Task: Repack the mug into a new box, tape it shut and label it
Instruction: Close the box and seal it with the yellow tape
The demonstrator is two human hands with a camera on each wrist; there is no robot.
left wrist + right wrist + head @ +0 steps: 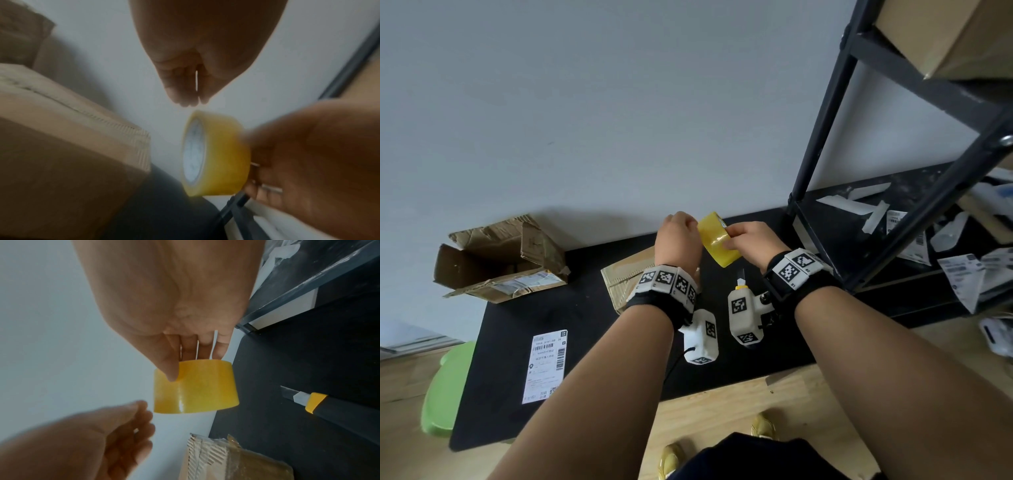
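Note:
My right hand holds a yellow tape roll up above the black mat. Its fingers reach into the core and the thumb presses on the outer band. My left hand hovers just left of the roll with its fingers loosely curled; the wrist views show a small gap to the roll. A closed cardboard box lies on the mat under my left wrist. Some tape shows on one corner of the box. No mug is in sight.
A torn, open old box lies at the mat's far left. A white shipping label lies flat near the front. A yellow-and-black utility knife lies right of the closed box. A black shelf rack stands on the right, a green object on the left.

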